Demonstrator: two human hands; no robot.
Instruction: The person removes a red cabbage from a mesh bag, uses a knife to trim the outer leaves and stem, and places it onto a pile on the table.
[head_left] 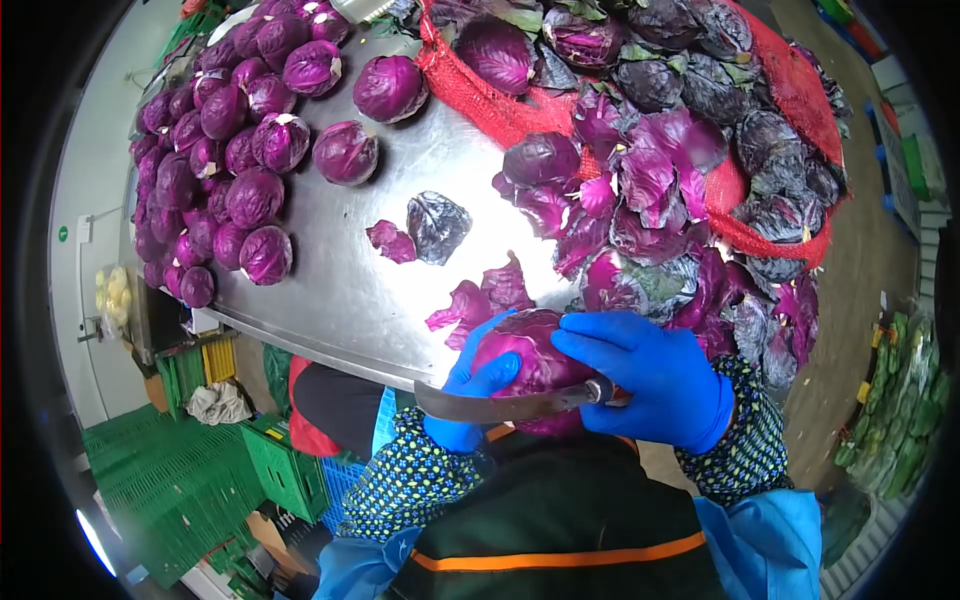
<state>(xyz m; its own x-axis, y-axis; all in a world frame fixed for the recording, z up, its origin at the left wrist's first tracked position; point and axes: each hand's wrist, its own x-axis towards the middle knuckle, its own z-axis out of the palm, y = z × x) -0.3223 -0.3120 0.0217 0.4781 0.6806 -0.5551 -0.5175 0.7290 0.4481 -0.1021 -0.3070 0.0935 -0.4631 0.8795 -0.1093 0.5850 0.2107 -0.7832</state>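
A red cabbage is held between my two blue-gloved hands at the table's near edge. My left hand wraps round its left side, thumb across the front. On the right, my right hand has its fingers laid over the cabbage, and a knife's handle lies under this palm. The curved blade of the knife points left, across the cabbage's near side and in front of my left hand. Loose purple leaves lie just beyond the cabbage on the metal table.
Many peeled cabbages are heaped at the table's left. Torn leaves and dark unpeeled cabbages in a red net bag cover the right. Green crates and part of a person in dark clothing are below left.
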